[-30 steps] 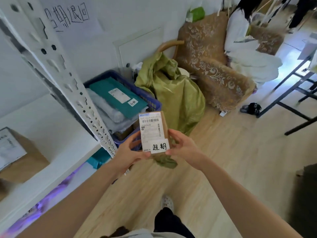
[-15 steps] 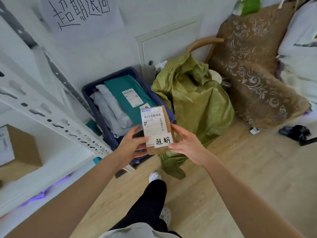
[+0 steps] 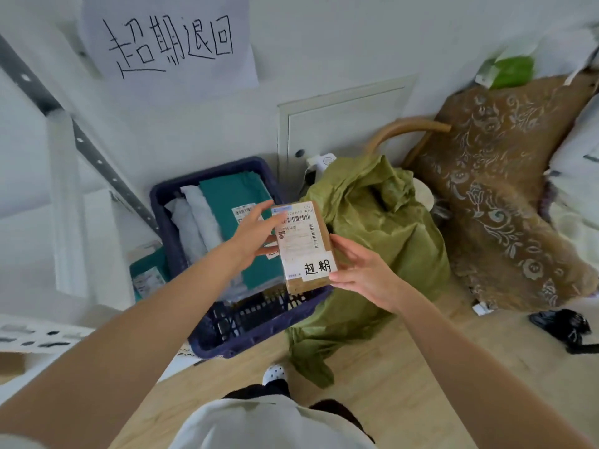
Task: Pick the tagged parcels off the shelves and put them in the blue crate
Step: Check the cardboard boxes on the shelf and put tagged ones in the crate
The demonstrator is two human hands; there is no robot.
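**Parcel (image 3: 303, 244) over the blue crate (image 3: 259, 338)**

Small brown cardboard box, glossy white label plus a handwritten tag, held just above the lattice-walled plastic crate. Left hand (image 3: 256, 236) grips its left edge, right hand (image 3: 359, 270) pinches the right. A smooth teal mailer (image 3: 233, 196) lies inside.

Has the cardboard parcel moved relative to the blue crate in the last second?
Yes, toward the blue crate: the cardboard parcel now overlaps its near right rim.
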